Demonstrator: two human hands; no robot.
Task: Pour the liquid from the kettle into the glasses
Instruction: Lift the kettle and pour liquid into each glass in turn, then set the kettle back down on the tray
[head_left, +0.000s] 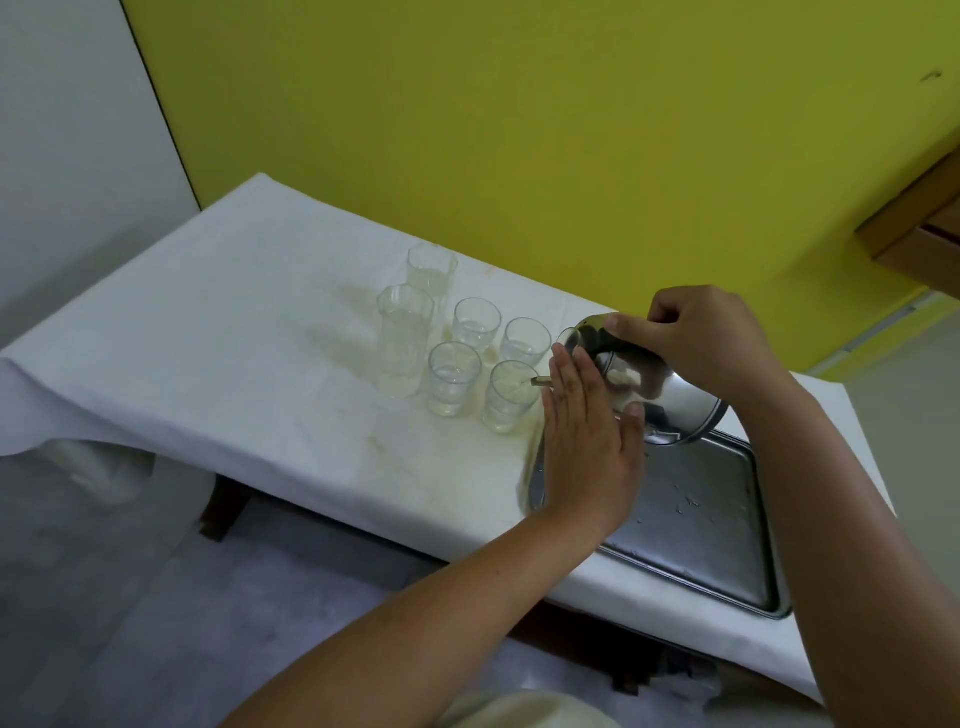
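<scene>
A shiny steel kettle (670, 400) is tilted far over to the left, and its thin spout (540, 383) reaches over the rim of the nearest short glass (509, 397). My right hand (701, 338) grips the kettle from above at its handle and lid. My left hand (589, 436) lies flat against the kettle's near side with its fingers straight. Three more short glasses (453, 379) (476, 326) (524, 340) and two tall glasses (404, 340) (430, 270) stand to the left, each with some clear liquid in it.
The glasses stand on a table under a stained white cloth (234, 332). A wet steel tray (717, 525) lies at the right, under the kettle. A yellow wall (519, 130) runs behind the table. The cloth hangs over the front edge.
</scene>
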